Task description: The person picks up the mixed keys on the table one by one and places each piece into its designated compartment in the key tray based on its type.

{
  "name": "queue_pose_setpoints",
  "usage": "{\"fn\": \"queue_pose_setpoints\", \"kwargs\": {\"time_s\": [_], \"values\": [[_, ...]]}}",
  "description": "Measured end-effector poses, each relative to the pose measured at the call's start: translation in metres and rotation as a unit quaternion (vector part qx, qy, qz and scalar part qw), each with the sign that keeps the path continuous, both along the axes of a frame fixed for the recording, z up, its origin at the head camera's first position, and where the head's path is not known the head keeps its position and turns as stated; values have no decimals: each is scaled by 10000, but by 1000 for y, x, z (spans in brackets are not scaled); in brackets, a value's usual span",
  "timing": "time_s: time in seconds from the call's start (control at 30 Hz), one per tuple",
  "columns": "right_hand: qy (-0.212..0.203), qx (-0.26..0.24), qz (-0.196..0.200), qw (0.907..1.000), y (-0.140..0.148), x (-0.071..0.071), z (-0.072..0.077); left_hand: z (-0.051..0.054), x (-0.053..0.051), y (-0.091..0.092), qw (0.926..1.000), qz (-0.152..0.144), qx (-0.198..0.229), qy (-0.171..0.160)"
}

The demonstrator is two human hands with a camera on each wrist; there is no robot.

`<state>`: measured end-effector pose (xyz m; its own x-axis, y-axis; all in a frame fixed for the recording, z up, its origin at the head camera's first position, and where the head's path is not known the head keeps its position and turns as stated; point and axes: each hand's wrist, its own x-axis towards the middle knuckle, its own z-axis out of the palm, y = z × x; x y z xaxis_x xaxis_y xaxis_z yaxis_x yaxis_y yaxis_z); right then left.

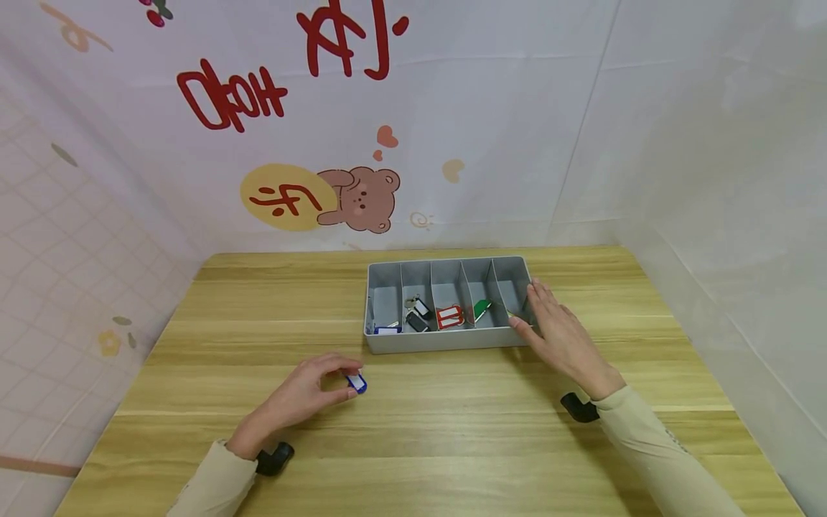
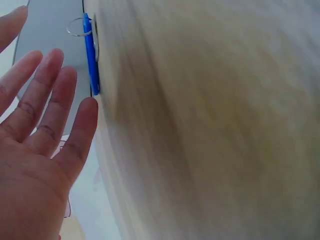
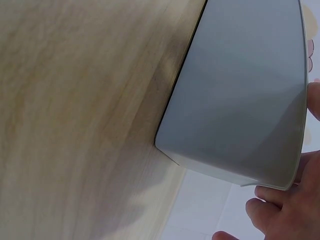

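Note:
A blue key tag [image 1: 357, 382] with a white label and a metal ring lies on the table in front of the grey compartment tray [image 1: 446, 339]. My left hand [image 1: 310, 388] is beside this tag, thumb and fingers spread around it; the left wrist view shows the fingers apart from the tag. My right hand [image 1: 568, 341] holds the tray's front right corner, thumb over the front rim and fingers along the right side. Inside the tray are a blue tag [image 1: 388, 331], black tags [image 1: 418, 321], red tags [image 1: 449, 316] and a green tag [image 1: 481, 309], each colour in its own compartment.
Something yellow [image 1: 511, 314], mostly hidden by the thumb, shows in the rightmost compartment. A wooden table [image 1: 439, 431] carries the tray near its back edge. Behind stands a white printed curtain [image 1: 491, 108], with more white sheeting at both sides.

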<state>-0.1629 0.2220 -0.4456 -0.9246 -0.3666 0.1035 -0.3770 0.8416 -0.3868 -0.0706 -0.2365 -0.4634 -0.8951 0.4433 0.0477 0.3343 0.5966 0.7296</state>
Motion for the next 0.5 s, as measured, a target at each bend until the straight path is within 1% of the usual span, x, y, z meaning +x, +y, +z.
{"fn": "queue_pose_setpoints", "kwargs": {"time_s": [0.13, 0.37, 0.5], "values": [[13, -10, -6, 10000, 0, 0, 0, -1, 0, -2, 9999, -18, 30, -164], [-11, -47, 3, 10000, 0, 1, 1, 0, -3, 0, 9991, 74, -52, -403], [-6, -64, 21, 10000, 0, 1, 1, -1, -5, 2, 9990, 33, -147, -428]]}}
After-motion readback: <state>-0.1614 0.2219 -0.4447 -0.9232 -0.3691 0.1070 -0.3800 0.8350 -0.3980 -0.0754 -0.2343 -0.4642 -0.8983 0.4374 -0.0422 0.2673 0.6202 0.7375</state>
